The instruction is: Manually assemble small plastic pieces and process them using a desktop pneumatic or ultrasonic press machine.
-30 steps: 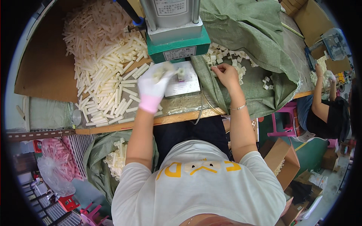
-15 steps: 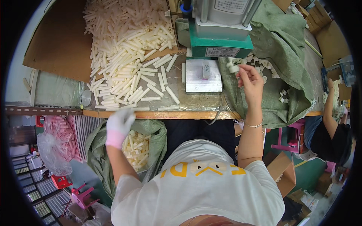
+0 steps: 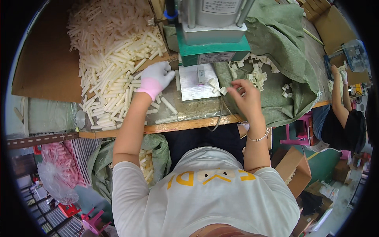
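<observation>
The right hand [image 3: 245,96] is hovering beside the metal plate [image 3: 190,91], fingers loosely bent near a short white piece [image 3: 223,91]; whether they are gripping it, I cannot tell. More short pieces [image 3: 212,83] are lying at the plate's right edge, where a careless brush could scatter them. The gloved left hand [image 3: 156,76] is hovering by the white tubes [image 3: 112,79], curled fingers hiding any grip. Beyond, the green press head [image 3: 188,54] is overhanging, a pinch risk for straying fingers.

At lower left, a clear plastic bag [image 3: 59,189] sits near a red stool [image 3: 68,209] and a pink stool [image 3: 91,222].
</observation>
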Demonstrator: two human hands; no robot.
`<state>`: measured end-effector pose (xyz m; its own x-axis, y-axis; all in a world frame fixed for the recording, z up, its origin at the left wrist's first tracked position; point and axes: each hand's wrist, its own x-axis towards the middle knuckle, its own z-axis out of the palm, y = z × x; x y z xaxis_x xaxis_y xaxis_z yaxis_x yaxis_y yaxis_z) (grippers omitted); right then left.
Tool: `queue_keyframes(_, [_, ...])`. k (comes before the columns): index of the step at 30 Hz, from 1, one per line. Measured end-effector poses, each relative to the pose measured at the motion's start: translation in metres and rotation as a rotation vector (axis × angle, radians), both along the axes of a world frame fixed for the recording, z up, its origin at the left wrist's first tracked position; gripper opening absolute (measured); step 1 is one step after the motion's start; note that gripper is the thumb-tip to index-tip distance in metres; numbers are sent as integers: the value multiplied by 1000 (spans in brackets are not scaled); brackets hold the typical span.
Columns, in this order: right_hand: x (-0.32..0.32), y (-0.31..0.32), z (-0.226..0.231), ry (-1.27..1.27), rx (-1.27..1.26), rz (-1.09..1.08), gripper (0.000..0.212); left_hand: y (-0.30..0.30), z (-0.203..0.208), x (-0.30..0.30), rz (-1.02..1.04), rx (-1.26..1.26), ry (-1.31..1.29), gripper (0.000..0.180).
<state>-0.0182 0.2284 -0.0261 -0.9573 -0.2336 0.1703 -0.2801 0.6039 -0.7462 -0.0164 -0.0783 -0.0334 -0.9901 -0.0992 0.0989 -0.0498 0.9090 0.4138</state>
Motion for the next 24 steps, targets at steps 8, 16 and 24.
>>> queue_keyframes(8, [4,-11,-15,74,-115,71,26,-5,-21,8,40,155,-133,30])
queue_keyframes(16, [-27,-15,-1,-390,-740,89,17,2,-9,9,27,68,-96,15])
queue_keyframes(24, [-49,-58,-18,-568,-707,154,14,-29,-7,12,-573,-452,67,17])
